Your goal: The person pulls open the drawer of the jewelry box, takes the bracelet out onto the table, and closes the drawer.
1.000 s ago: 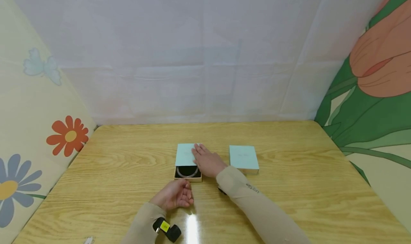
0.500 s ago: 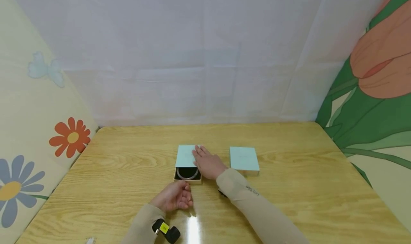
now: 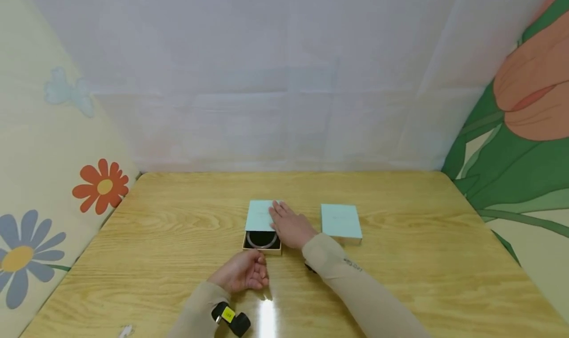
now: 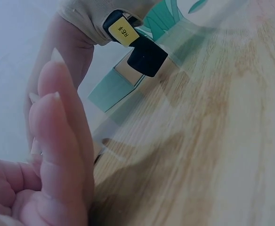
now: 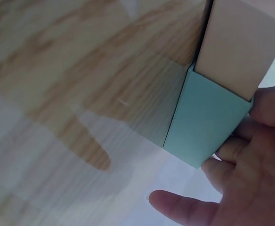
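A light-blue box sleeve (image 3: 259, 214) lies on the wooden table, its beige drawer (image 3: 262, 252) partly out on the near side. Inside the drawer, on black lining, sits a pale ring-shaped bangle (image 3: 262, 246), its far part hidden under the sleeve. My right hand (image 3: 291, 226) rests on the sleeve's right part with fingers extended; the right wrist view shows this hand (image 5: 250, 160) against the sleeve (image 5: 206, 117). My left hand (image 3: 242, 271) is at the drawer's front edge, fingers loosely bent and holding nothing visible. Whether it touches the drawer I cannot tell.
A second light-blue box (image 3: 341, 222), its sleeve fully over it, stands to the right of my right hand. A small white item (image 3: 126, 331) lies at the near left. A white cloth (image 3: 284, 105) hangs behind the table (image 3: 178, 219), with flower-patterned panels at both sides.
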Tool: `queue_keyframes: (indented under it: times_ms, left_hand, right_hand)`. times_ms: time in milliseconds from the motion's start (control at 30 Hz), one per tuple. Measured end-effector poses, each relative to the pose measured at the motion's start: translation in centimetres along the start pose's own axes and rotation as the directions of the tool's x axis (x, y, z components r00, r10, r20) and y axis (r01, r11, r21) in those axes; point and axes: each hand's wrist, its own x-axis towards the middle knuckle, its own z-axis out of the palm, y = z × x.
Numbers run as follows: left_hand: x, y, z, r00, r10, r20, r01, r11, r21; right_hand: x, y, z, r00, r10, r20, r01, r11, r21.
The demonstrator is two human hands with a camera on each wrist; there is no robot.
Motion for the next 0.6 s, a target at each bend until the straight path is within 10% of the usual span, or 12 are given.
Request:
queue_keyframes:
  times_ms: [600]
  left_hand:
    - [-0.26, -0.06, -0.21, 1.0, 0.002, 0.015, -0.002, 1.0, 0.005]
  right_hand:
    - [-0.06, -0.04, -0.13, 1.0, -0.007, -0.013, 0.007, 1.0, 0.002]
